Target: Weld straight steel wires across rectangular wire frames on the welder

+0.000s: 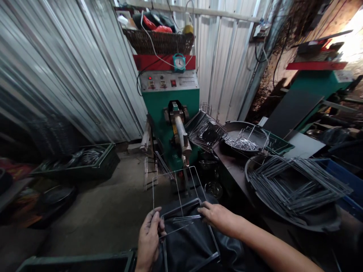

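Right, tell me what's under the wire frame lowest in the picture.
Black, creased material shows through the lowest wire frame. Thin wires by the right hand cross over its upper part. Whatever lies beneath the black material is covered and can't be seen.

No text readable with certainty. Upper centre: control panel (169, 81) of green machine (150, 102), lines of small print at right, too fine to read. Just above, teal clock (179, 62): dial marks visible, numerals too small. Centre of frame, low on machine's green front: pale marking (176, 157), seemingly characters in two rows, too blurred to make out.
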Available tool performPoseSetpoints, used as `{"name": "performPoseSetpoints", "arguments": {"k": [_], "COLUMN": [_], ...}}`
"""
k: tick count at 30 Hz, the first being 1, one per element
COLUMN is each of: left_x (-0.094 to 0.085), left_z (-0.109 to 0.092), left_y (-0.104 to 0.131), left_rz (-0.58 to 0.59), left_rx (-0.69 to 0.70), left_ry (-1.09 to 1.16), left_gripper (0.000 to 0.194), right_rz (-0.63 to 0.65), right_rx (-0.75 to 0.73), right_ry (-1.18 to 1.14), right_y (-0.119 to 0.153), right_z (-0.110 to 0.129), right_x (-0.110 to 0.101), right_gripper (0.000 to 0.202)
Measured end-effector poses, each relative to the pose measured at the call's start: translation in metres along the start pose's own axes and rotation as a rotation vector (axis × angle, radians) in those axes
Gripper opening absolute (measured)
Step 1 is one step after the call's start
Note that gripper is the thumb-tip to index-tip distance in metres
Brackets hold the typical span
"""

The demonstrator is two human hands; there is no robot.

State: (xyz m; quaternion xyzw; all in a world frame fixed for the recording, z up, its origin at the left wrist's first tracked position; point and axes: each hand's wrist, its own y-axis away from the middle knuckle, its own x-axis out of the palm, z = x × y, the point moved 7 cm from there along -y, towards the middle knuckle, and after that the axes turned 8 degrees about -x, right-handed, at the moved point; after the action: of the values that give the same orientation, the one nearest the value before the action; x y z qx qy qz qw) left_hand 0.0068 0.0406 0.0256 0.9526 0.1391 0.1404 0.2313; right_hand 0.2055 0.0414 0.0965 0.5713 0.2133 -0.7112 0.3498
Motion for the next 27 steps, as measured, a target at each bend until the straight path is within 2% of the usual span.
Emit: {"name": "performPoseSetpoints", "arguments": {"k": [10,17,22,27], "left_x": [0.001,0.0,-0.001,0.002], "left_z": [0.0,0.001,-0.001,-0.002], "left_y": [-0.009,-0.012,-0.013,-0.014], "left_rz": [-0.001,0.001,0.0,0.017], "left_rx": [0.006,-0.012,0.002,-0.013], "left_ry": [0.002,0.003,-0.022,-0.02], "left_gripper": [0.046,0.044,0.048,0.048], "right_rz": [0.029,-0.008,0.005,-0.034], "right_rx": [-0.019,-0.02,-0.043,-0.067], "right_ry": [0.009,-0.042,-0.017,0.011], "right_y": [-0.009,-0.012,-0.011,-0.01], "right_z": [-0.005,-0.009,-0.009,-0.01], "right_x": [-0.006,-0.008,-0.008,-0.005], "right_gripper": [0.027,0.027,0.025,0.027]}}
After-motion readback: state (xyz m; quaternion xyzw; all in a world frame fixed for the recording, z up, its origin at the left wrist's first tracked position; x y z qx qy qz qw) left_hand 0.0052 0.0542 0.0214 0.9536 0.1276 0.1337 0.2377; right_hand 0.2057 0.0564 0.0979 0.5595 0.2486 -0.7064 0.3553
